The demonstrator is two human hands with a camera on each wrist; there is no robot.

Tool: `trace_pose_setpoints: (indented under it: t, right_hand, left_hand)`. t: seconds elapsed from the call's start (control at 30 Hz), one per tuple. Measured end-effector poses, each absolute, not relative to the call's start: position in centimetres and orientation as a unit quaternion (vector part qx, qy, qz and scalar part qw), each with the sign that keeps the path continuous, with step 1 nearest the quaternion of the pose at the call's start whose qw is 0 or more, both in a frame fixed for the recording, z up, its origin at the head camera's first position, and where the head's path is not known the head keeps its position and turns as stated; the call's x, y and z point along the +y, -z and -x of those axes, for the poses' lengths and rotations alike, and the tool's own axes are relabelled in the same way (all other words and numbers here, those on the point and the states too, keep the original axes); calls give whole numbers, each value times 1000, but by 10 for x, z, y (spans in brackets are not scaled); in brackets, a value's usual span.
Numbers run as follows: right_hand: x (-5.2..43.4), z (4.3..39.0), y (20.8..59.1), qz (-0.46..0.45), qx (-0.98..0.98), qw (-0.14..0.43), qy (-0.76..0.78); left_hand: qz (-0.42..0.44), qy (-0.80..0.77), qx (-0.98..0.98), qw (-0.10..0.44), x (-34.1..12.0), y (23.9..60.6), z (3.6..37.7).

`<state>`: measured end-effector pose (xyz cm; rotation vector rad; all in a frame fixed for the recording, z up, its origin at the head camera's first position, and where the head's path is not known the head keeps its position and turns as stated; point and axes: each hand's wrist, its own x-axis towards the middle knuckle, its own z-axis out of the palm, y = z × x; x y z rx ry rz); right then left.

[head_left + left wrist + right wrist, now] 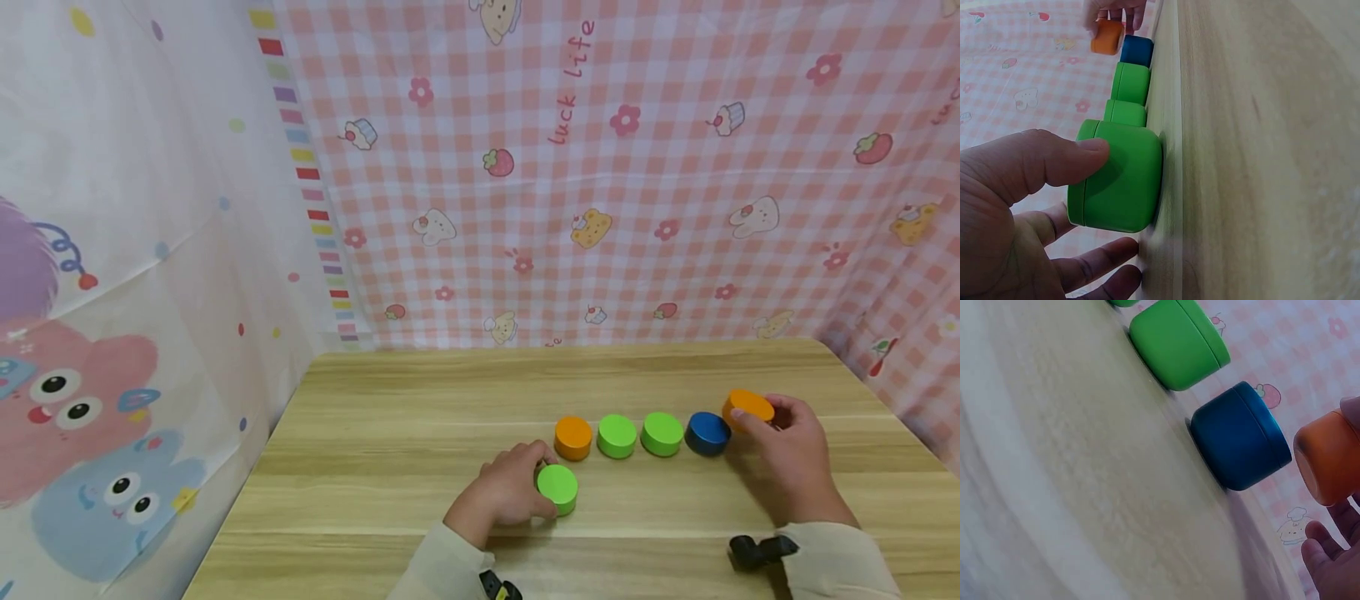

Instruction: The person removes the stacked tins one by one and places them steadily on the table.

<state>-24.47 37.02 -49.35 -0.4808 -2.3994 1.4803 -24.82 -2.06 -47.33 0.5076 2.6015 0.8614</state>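
My left hand (513, 485) grips a round green tin (557, 489) between thumb and fingers, in front of the row's left end. In the left wrist view that green tin (1124, 178) stands with its base at the tabletop. My right hand (799, 446) holds an orange tin (750, 407) at the right end of the row. The right wrist view shows this orange tin (1330, 456) raised off the table, its underside visible, beside the dark blue tin (1241, 437). The row itself has an orange tin (573, 439), two green tins (617, 437) and the blue tin (708, 434).
The tins stand on a wood-grain table (390, 433). A pink checked cloth (555, 183) hangs behind its back edge, and a white cartoon-print cloth (180, 317) hangs along the left side. Black straps with small devices sit at both cuffs.
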Motion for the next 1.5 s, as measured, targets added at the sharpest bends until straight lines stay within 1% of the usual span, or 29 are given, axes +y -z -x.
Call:
trace_pose_setpoints:
  t: [0.17, 0.53, 0.8, 1.1, 1.5]
  right_hand:
    - [376, 244, 496, 176, -825, 146, -516]
    - [383, 247, 498, 230, -823, 111, -507]
    - [381, 247, 499, 230, -837, 100, -486]
    - [381, 246, 497, 229, -844, 63, -482]
    - [380, 244, 493, 227, -853, 45, -468]
  left_hand:
    - [-179, -306, 918, 177, -20, 473, 248]
    - [-178, -302, 919, 178, -20, 473, 248]
    - [-180, -307, 917, 179, -21, 472, 248]
    - [-180, -312, 916, 177, -22, 473, 248]
    - [-177, -327, 911, 180, -23, 471, 248]
